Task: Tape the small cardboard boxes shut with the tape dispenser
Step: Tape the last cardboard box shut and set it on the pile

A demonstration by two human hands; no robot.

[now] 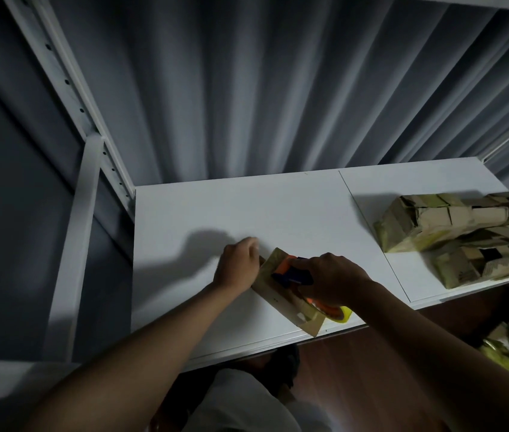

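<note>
A small flat cardboard box (281, 302) lies near the front edge of the white shelf (278, 213). My left hand (239, 266) grips the box's far left end, fingers curled over its edge. My right hand (332, 280) holds the orange and blue tape dispenser (290, 272) down on top of the box. The dispenser's yellowish tape roll (339, 314) sticks out below my right hand, at the shelf's front edge. Much of the dispenser is hidden under my fingers.
Several taped cardboard boxes (452, 222) are stacked at the right end of the shelf. White metal uprights (69, 88) stand at the left, with a grey curtain (262, 88) behind. More yellowish material (502, 353) lies below the shelf at the right.
</note>
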